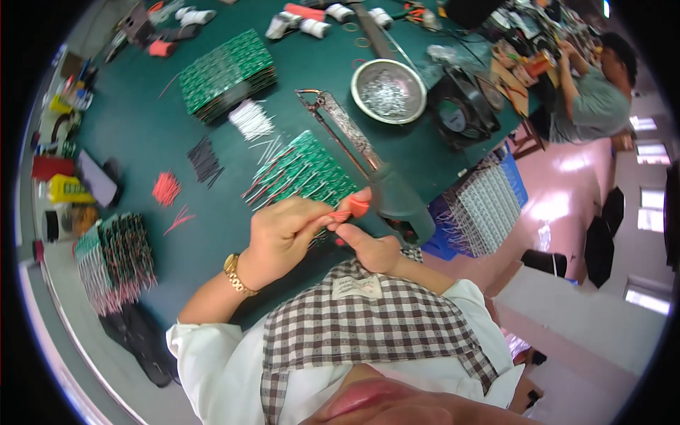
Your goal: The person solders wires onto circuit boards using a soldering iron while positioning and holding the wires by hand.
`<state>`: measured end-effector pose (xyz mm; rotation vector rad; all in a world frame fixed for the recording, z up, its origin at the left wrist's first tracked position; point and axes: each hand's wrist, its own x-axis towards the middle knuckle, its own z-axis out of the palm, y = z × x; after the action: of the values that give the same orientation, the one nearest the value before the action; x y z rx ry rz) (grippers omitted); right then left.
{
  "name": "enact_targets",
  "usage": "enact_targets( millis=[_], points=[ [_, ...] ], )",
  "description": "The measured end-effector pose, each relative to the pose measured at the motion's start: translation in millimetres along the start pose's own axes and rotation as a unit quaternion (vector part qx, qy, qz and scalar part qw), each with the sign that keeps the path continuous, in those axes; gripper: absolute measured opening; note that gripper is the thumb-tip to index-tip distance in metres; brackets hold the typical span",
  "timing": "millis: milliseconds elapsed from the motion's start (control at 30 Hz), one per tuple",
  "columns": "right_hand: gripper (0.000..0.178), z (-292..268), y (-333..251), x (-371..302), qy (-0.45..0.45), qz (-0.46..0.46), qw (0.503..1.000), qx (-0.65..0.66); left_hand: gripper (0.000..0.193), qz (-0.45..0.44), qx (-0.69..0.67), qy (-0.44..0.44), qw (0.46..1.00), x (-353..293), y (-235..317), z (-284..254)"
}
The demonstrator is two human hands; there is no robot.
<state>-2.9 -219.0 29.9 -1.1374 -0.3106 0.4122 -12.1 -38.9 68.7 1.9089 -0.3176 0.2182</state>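
Note:
My left hand and my right hand meet close to my chest over a green table. Both pinch a small orange-red piece, a finger cot or rubber cap, at the fingertips. Just beyond my fingers lies a green circuit board with several red and white wires sticking out of it. A soldering tool with a long metal barrel and dark grip rests on the table right of the board. A gold watch sits on my left wrist.
A stack of green boards lies far left, with bundles of white, black and red wires nearby. A metal bowl of bits, a black fan, wired boards and a blue crate surround them. Another person works at far right.

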Motion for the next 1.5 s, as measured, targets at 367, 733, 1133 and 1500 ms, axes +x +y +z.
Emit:
enact_targets(
  millis=[367, 733, 1133, 1500],
  points=[
    [0.036, -7.2, -22.1, 15.2, 0.071, -0.013, 0.997, -0.033, 0.008, 0.038, 0.21, 0.003, 0.977, 3.7, -19.4, -4.9],
    [0.033, -49.2, -22.1, -18.1, 0.087, 0.043, 0.995, -0.02, 0.01, -0.104, 0.275, 0.067, 0.953, 19.8, -57.7, -6.7],
    [0.034, -36.6, -21.9, -29.2, 0.047, 0.078, 0.991, -0.094, 0.011, -0.098, 0.329, 0.037, 0.938, 19.7, -58.9, -7.1],
    [0.016, -36.4, -26.2, -28.0, 0.021, 0.077, 0.883, -0.462, 0.011, -0.097, 0.325, 0.043, 0.94, 14.3, -59.9, -6.4]
  ],
)
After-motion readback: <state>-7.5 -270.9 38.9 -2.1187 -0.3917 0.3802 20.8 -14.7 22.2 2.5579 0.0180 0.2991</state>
